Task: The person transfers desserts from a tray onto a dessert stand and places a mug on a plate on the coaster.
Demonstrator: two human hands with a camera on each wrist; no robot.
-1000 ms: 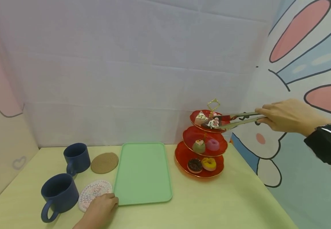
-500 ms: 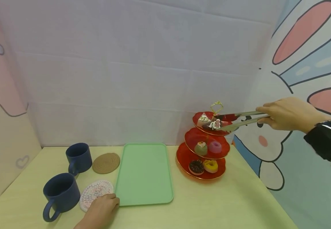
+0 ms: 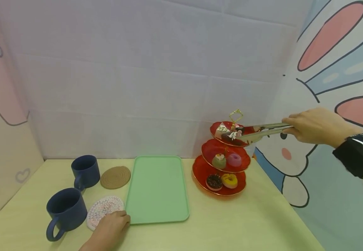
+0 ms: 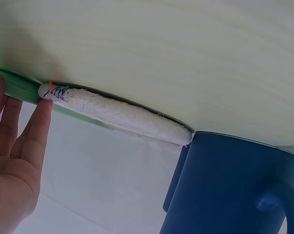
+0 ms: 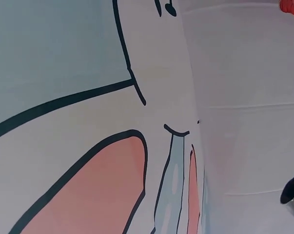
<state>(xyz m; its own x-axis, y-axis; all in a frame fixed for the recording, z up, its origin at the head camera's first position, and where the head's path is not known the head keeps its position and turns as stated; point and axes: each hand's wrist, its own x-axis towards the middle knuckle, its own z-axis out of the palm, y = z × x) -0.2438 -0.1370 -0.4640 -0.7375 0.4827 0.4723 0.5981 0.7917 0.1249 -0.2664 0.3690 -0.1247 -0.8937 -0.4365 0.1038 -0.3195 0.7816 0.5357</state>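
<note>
My right hand (image 3: 318,127) grips a pair of metal tongs (image 3: 271,130) from the right. Their tips reach over the top tier of a red three-tier cake stand (image 3: 201,174) and lie at a dark cake slice (image 3: 228,136); whether they touch it I cannot tell. A white-topped slice (image 3: 221,130) sits beside it. With thumb and fingers, my left hand (image 3: 110,226) holds the near left corner of a green tray (image 3: 157,190). In the left wrist view the fingertips are also close to a white patterned coaster (image 4: 122,114). The right wrist view catches only a sliver of hand.
On the middle tier are a green cake (image 3: 219,161) and a purple donut (image 3: 234,159). Below them lie a chocolate donut (image 3: 214,182) and a yellow donut (image 3: 229,180). Two blue mugs (image 3: 69,212) and a tan coaster (image 3: 115,177) stand left of the tray.
The tongs' arms have come closer together around the dark slice. My left hand stays at the tray corner. The whole view has shifted slightly.
</note>
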